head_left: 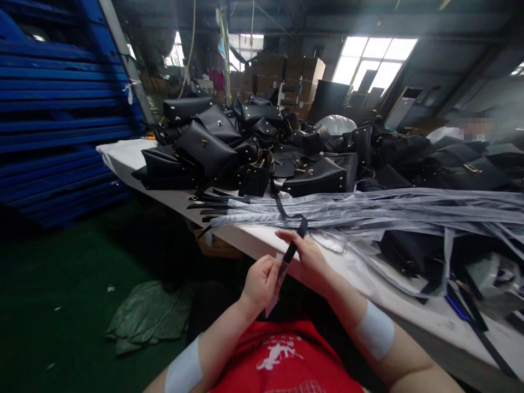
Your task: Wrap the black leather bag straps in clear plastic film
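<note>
Strap [291,251], black and flat, slants before the near edge of the bench [254,239], long axis running upper right to lower left, toward the red shirt [262,346]. Left hand [261,281] pinches clear plastic [273,297] at its lower end; right hand [309,254] has fingers against it, grip unclear. Above, it bends leftward, then up toward black bags [207,147].
</note>
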{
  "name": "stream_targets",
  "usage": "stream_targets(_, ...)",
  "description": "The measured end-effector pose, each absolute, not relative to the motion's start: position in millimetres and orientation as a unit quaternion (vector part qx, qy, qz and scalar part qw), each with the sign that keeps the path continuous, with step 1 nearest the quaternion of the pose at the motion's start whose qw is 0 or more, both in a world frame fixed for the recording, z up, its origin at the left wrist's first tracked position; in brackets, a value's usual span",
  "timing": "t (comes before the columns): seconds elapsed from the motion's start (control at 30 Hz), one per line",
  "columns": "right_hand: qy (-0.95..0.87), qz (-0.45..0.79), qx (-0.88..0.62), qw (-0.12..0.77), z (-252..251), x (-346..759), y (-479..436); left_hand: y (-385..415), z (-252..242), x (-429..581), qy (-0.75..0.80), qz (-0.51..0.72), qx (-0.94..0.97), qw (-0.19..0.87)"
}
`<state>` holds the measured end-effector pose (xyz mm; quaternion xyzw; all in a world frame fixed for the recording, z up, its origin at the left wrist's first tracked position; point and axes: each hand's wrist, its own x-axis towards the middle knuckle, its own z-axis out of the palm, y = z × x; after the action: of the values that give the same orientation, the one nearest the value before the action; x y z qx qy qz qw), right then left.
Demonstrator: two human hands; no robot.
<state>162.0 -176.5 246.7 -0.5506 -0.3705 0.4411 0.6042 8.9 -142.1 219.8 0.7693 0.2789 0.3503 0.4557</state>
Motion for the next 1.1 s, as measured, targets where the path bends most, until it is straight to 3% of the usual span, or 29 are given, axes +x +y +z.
stream_targets(0.17, -0.446, 0.492, -0.505, 0.552, 243.8, 138.8, -188.4, -145.5, 224.6, 1.7, 0.287, 0.372, 0.768, 0.435)
stream_targets(0.37, -0.325, 0.476, -0.462, 0.674, 268.1, 161.0, -185.6, -154.9, 212.7, -13.4, 0.307, 0.347, 0.78, 0.421)
stream_targets(0.6, -0.551, 0.406, -0.455, 0.57, 268.4, 122.2, -205.5, -160.9, 226.1, -17.1, 0.298, 0.432, 0.75, 0.402)
stream_targets(0.7, -0.507, 0.456, -0.458, 0.57, 254.1, 122.2, -197.4, -159.7, 224.9, -15.9, 0.316, 0.433, 0.749, 0.389)
stream_targets(0.87, -0.355, 0.451, -0.485, 0.66, 255.4, 149.9, -178.4, -160.1, 212.6, -9.8, 0.299, 0.373, 0.771, 0.421)
stream_targets(1.1, -0.476, 0.498, -0.445, 0.572, 241.9, 125.2, -192.1, -158.7, 195.9, -3.9, 0.328, 0.496, 0.717, 0.363)
